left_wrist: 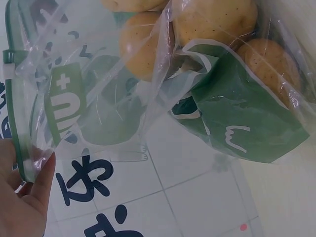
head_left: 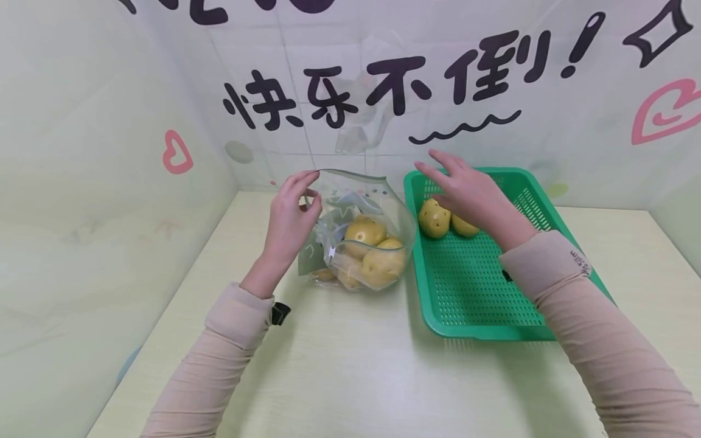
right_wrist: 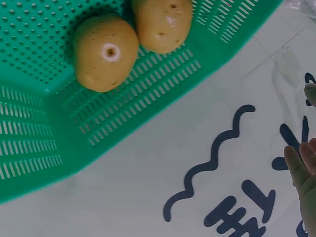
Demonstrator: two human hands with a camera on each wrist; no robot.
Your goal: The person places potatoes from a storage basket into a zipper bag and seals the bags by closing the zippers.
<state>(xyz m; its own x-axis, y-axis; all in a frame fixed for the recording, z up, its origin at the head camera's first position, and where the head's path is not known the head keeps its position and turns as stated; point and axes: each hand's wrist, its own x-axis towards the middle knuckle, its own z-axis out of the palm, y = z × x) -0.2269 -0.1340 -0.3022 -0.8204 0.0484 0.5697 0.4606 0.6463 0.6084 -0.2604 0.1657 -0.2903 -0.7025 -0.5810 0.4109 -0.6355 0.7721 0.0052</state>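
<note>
A clear zip bag (head_left: 378, 188) with green printing stands on the table, its mouth spread, holding several potatoes (head_left: 366, 236). My left hand (head_left: 290, 213) pinches the corner of its rim between thumb and fingers; the left wrist view shows the same grip by the green zip edge (left_wrist: 15, 128). My right hand (head_left: 473, 198) hovers over the green basket (head_left: 432, 310) with fingers extended and nothing in them. Beneath it, two potatoes (right_wrist: 106, 53) lie at the basket's far left corner; in the head view the hand partly covers one.
The basket stands right of the bag, close beside it. Behind both is a white sheet wall (head_left: 306, 134) with black lettering and pink hearts. Another sheet (head_left: 82, 213) borders the pale table (head_left: 350, 365) at left.
</note>
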